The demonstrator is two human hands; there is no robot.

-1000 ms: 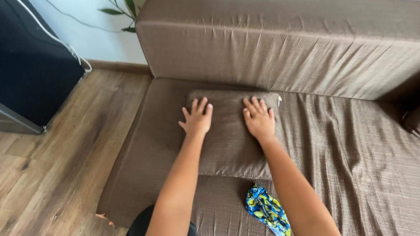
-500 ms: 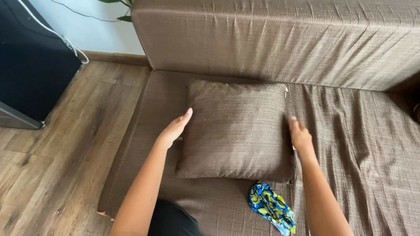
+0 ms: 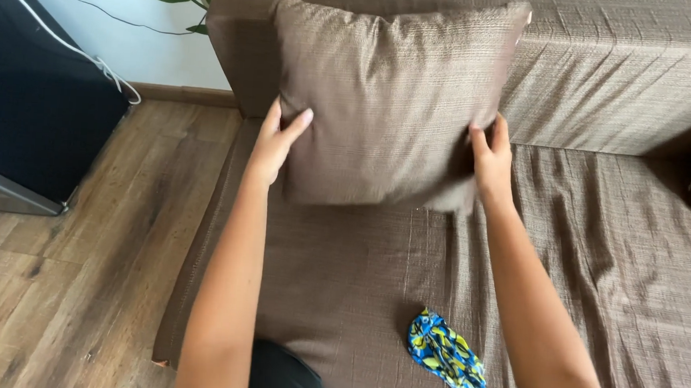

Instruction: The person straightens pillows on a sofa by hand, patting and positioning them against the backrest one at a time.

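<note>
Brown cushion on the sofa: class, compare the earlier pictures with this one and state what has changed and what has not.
The brown cushion went from lying flat on the seat to being lifted upright against the backrest. The left hand and right hand moved from pressing its top to gripping its sides. The blue-and-yellow cloth stayed on the seat.

Soft, even daylight fills the room, with no glare anywhere. The cushion (image 3: 387, 101) casts a faint shadow on the sofa (image 3: 599, 233) beneath it, and the far right corner falls dim. The cushion's weave looks slightly blurred; the wooden floor (image 3: 52, 280) stays sharp.
</note>
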